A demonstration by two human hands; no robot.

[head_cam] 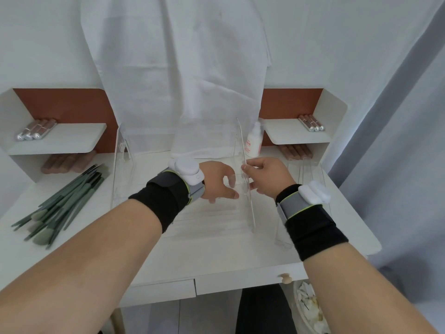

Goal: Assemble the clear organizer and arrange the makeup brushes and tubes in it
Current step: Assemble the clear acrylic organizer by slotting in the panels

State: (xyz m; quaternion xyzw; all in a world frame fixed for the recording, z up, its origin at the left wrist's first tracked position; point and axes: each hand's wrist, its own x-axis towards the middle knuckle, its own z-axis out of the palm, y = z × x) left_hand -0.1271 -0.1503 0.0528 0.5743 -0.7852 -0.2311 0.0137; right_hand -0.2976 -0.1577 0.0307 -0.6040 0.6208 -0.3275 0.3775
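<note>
A white bench (pixel 216 249) stands against a wall draped with white cloth (pixel 178 68). At its middle an upright clear panel (pixel 245 179) rises from the clear organizer base (pixel 207 213). The right hand (pixel 267 177) pinches the panel's top edge. The left hand (pixel 216 180), left of the panel, curls its fingers (pixel 232 182) against its face; its grip is unclear. Green brushes (pixel 62 203) lie far left of the panel. Tubes (pixel 36 130) rest on a shelf (pixel 60 138) above them.
</note>
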